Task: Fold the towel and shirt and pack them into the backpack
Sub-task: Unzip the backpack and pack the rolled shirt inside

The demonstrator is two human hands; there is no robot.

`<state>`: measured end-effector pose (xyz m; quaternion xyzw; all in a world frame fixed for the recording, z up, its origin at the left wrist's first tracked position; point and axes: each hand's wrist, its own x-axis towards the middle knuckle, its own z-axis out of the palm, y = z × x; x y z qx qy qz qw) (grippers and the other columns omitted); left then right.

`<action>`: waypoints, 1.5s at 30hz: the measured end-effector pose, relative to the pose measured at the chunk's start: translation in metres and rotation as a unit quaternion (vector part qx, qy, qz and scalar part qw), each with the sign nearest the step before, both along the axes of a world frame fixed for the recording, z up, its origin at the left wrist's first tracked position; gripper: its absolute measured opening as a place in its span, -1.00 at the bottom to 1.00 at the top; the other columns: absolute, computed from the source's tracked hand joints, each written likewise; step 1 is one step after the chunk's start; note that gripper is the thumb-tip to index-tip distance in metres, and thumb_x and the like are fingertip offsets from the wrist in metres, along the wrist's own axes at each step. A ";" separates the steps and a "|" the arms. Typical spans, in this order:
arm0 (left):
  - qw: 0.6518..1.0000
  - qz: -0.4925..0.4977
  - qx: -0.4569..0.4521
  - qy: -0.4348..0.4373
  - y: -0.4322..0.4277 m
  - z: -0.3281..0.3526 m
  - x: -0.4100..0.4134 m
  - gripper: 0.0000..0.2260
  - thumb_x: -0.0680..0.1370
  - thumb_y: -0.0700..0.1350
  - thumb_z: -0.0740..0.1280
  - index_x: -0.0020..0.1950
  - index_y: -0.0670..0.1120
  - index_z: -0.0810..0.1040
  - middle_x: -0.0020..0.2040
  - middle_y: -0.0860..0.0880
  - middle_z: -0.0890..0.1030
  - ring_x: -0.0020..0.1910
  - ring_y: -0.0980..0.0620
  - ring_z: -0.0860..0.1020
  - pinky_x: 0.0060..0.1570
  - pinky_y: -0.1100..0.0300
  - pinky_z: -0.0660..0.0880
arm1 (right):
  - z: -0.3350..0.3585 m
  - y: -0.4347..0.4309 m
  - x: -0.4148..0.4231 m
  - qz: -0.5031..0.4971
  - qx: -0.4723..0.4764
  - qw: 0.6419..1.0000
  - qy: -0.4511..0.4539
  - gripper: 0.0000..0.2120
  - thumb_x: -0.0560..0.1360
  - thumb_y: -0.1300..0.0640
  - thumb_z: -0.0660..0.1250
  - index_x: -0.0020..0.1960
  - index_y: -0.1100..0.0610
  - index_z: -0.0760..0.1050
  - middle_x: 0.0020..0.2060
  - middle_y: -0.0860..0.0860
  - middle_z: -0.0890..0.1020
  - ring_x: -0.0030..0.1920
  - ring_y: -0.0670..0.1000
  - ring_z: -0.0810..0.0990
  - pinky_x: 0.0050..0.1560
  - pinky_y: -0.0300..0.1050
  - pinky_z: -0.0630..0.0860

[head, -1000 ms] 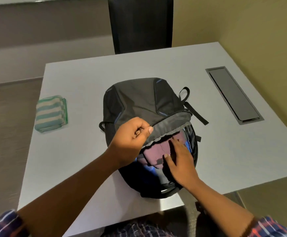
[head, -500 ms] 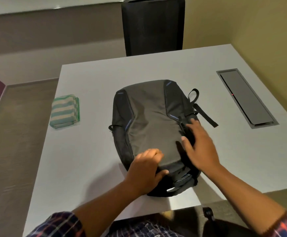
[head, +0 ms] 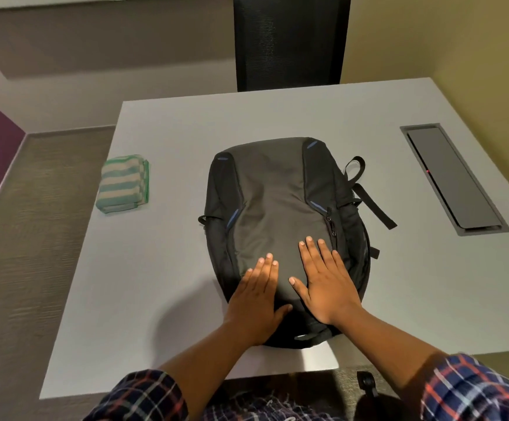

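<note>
Pale grey and matte, the table (head: pixel 156 268) fills most of the view. A dark recessed hatch (head: pixel 453 180) is set into its right side, with a small red light on it. A black mesh-backed chair (head: pixel 289 41) stands at the far edge. Ribbed brownish carpet (head: pixel 19 238) runs along the left, and a yellowish wall rises on the right.

The backpack (head: pixel 277 202) lies flat in the middle of the table. It is black with a dark grey front panel and short blue accents along its seams. Its straps and a loop trail off to the right, and a zip pull hangs on the right seam.

Both hands lie palm down on the near part of the grey panel, side by side. The left hand (head: pixel 256 296) has straight fingers held close together and its thumb out toward the other hand. The right hand (head: pixel 326 284) sits slightly farther up, its fingers straight and a little spread. Plaid sleeves (head: pixel 472 387) show at the bottom of the view.

The folded towel (head: pixel 124 183), striped green and cream, sits on the table's left side. It is well apart from the backpack and from both hands.
</note>
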<state>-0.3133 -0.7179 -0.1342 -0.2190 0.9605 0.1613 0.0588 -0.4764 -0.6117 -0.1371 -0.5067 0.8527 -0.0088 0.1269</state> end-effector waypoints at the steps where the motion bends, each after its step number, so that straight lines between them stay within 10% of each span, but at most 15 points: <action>1: 1.000 -0.002 0.008 -0.004 -0.001 -0.001 0.000 -0.23 0.56 0.30 0.00 0.58 -0.09 -0.23 0.59 -0.05 -0.23 0.55 0.01 -0.25 0.49 0.09 -0.25 | -0.001 0.000 0.000 0.000 -0.001 1.000 0.000 -0.28 0.57 -0.32 -0.21 0.58 0.02 -0.30 0.58 -0.02 -0.22 0.55 0.01 -0.31 0.53 0.01 -0.24; 20: 0.987 -0.111 -0.044 0.108 -0.074 -0.001 0.057 -0.40 0.64 0.21 0.11 0.54 -0.13 0.19 0.57 -0.08 0.16 0.55 -0.02 0.11 0.51 0.08 0.07 | -0.004 0.001 -0.003 -0.041 0.023 0.999 0.016 -0.26 0.53 -0.41 -0.30 0.58 -0.04 -0.31 0.58 -0.02 -0.02 0.56 -0.01 -0.15 0.50 -0.02 -0.13; 26: 0.998 -0.007 -0.051 0.031 -0.178 0.009 0.096 -0.37 0.59 0.17 0.22 0.56 -0.09 0.14 0.57 -0.06 0.15 0.54 -0.03 0.16 0.50 0.07 0.09 | 0.008 -0.007 0.005 -0.075 0.050 0.996 0.003 -0.26 0.53 -0.41 -0.19 0.55 0.01 0.07 0.46 0.05 0.39 0.43 0.10 0.26 0.30 0.07 0.19; 32: 0.988 0.120 -0.093 0.018 -0.287 0.000 0.128 -0.33 0.33 0.06 0.56 0.35 -0.19 0.51 0.40 -0.15 0.46 0.22 -0.11 0.58 0.22 -0.03 0.50 | -0.009 -0.016 0.009 -0.166 0.086 0.982 -0.037 -0.17 0.30 -0.42 0.09 0.37 0.09 0.46 0.32 0.11 0.54 0.21 0.26 0.58 0.18 0.35 0.42; 35: 0.983 0.167 -0.078 -0.024 -0.338 -0.005 0.125 -0.28 0.43 0.08 0.48 0.47 -0.22 0.34 0.51 -0.16 0.25 0.42 -0.12 0.39 0.38 -0.04 0.36 | -0.020 -0.038 0.011 -0.126 -0.070 0.990 0.003 -0.34 0.58 -0.30 -0.16 0.58 -0.01 0.04 0.58 -0.07 0.07 0.55 0.04 0.12 0.52 -0.06 -0.12; 38: 0.978 0.187 -0.048 -0.083 -0.373 -0.009 0.113 -0.31 0.61 0.14 0.16 0.59 -0.14 -0.08 0.60 -0.09 -0.11 0.58 -0.05 -0.06 0.52 0.03 -0.06 | -0.045 -0.054 0.003 -0.079 -0.124 0.989 0.036 -0.48 0.67 -0.15 -0.24 0.58 -0.06 -0.20 0.58 -0.18 -0.13 0.54 -0.23 -0.14 0.49 -0.26 -0.16; 42: 0.973 0.179 -0.025 -0.140 -0.400 -0.022 0.102 -0.31 0.62 0.17 0.12 0.59 -0.09 -0.12 0.60 -0.05 -0.13 0.57 -0.05 -0.15 0.51 0.02 -0.11 | -0.080 -0.034 -0.018 -0.205 -0.038 0.976 -0.056 -0.15 0.43 -0.42 -0.16 0.58 0.04 -0.01 0.32 0.43 0.42 0.37 0.32 0.38 0.35 0.43 0.23; 45: 0.976 0.170 -0.028 -0.131 -0.400 -0.036 0.106 -0.33 0.62 0.18 0.12 0.60 -0.03 -0.11 0.60 -0.01 -0.14 0.57 -0.05 -0.16 0.52 0.01 -0.14 | 0.006 -0.079 0.011 -0.391 -0.068 0.888 -0.233 0.21 -0.06 -0.29 0.13 0.36 0.53 0.23 0.38 0.53 0.22 0.45 0.47 0.17 0.47 0.24 -0.01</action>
